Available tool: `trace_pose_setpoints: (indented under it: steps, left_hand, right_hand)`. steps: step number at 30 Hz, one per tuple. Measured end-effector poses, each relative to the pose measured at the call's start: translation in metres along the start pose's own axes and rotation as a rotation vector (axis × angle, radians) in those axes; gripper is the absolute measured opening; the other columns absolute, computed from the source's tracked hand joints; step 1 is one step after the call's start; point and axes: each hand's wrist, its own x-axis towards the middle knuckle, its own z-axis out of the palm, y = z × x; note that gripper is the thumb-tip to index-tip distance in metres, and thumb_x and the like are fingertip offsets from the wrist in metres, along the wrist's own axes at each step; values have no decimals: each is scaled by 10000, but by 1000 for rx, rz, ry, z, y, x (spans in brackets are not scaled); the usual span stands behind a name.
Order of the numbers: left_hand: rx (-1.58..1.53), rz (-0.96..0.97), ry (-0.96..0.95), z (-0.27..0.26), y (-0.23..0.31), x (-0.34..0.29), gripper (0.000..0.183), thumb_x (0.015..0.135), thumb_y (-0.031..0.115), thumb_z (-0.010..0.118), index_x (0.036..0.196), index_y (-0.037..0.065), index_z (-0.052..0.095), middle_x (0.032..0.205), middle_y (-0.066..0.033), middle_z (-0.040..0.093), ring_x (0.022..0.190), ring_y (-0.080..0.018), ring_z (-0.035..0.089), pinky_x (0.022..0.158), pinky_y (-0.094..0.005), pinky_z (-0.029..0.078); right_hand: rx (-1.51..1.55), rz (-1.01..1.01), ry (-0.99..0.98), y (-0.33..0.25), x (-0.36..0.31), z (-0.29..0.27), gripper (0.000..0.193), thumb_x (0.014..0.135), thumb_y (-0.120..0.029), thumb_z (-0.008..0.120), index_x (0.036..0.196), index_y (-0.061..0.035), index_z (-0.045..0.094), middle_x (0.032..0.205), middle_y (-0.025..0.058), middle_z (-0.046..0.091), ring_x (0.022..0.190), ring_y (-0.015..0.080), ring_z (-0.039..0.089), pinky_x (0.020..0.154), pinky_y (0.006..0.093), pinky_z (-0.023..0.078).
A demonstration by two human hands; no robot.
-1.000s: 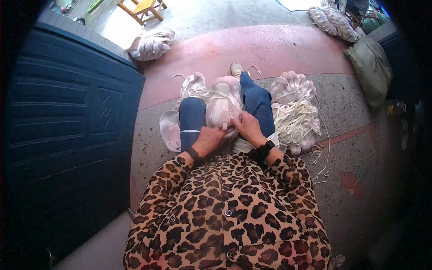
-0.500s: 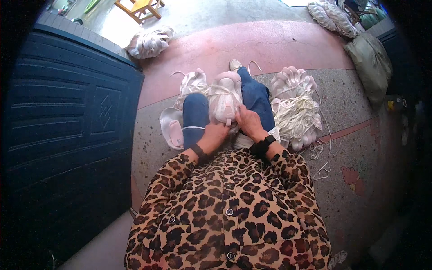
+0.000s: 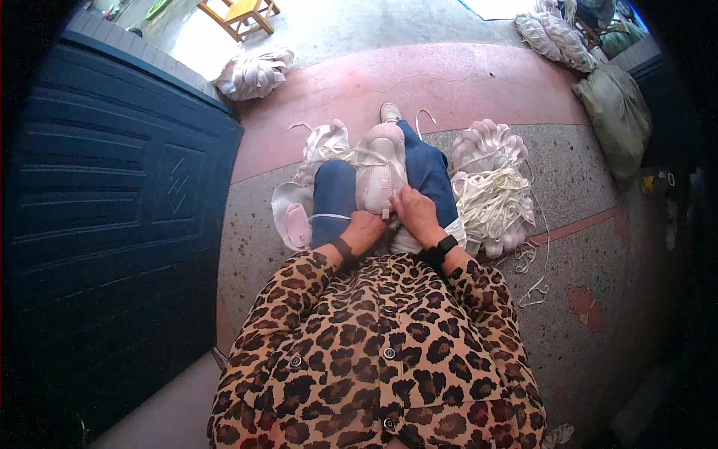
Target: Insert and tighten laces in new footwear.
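Observation:
A pale pink and white shoe upper (image 3: 379, 173) lies between my knees, with a white lace across it. My right hand (image 3: 416, 215) grips its near right edge, fingers closed, by a small pull tab. My left hand (image 3: 363, 231) is closed at the near left edge of the same upper; its fingertips are partly hidden. A white shoelace (image 3: 329, 216) runs over my left thigh to the left hand. Left of my knee stands a white and pink shoe piece (image 3: 294, 218), with more pale uppers (image 3: 327, 144) beyond it.
At right, a heap of white laces (image 3: 490, 196) rests against stacked pale uppers (image 3: 490, 142), loose lace trailing over the floor. A dark blue door (image 3: 120, 194) stands at left. Farther off are a white bundle (image 3: 256, 73), a wooden chair (image 3: 243, 13) and a greenish sack (image 3: 615, 112).
The view has shifted slightly, so the scene sits a little lower and farther right. Both hands remain at the near end of the shoe upper, with only small movement.

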Motion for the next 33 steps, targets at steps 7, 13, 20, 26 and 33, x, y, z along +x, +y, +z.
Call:
trace_pose_setpoints:
  steps: [7, 13, 20, 26, 33]
  left_hand:
    - [-81, 212, 322, -93, -18, -52, 203, 894, 116, 576, 1049, 38, 681, 930, -175, 696, 895, -327, 692, 737, -434, 549]
    - [-924, -603, 156, -112, -31, -27, 243, 934, 121, 534, 1108, -7, 644, 923, -258, 694, 878, -432, 677, 784, -507, 537]
    - [-920, -572, 43, -117, -21, -16, 275, 940, 90, 458, 1130, 5, 636, 904, -288, 679, 867, -467, 664, 780, -526, 531]
    - [-686, -369, 166, -94, -29, -23, 283, 949, 100, 483, 1159, 16, 652, 912, -268, 687, 834, -431, 675, 745, -494, 542]
    - [-466, -325, 295, -105, -71, 12, 272, 892, 101, 541, 1114, 55, 692, 977, -261, 672, 898, -440, 661, 787, -507, 534]
  right_hand:
    - [-169, -641, 175, -13, -1, -4, 411, 898, -192, 604, 1277, -32, 588, 1344, 143, 587, 1288, 309, 526, 1026, 429, 428]
    - [-316, -712, 79, -9, 1, 6, 446, 893, -182, 572, 1315, -36, 566, 1443, 131, 499, 1375, 296, 442, 1065, 457, 375]
    - [-454, -673, 96, -16, -7, 7, 423, 906, -208, 524, 1281, -25, 600, 1440, 135, 502, 1362, 289, 446, 1039, 479, 388]
    - [-563, -758, 81, -23, -5, -10, 428, 893, -207, 530, 1265, -15, 616, 1382, 152, 549, 1350, 296, 452, 1003, 434, 401]
    - [-258, -576, -66, -41, 11, -21, 285, 861, -195, 617, 1093, -37, 667, 1170, 123, 628, 1148, 299, 565, 936, 441, 436]
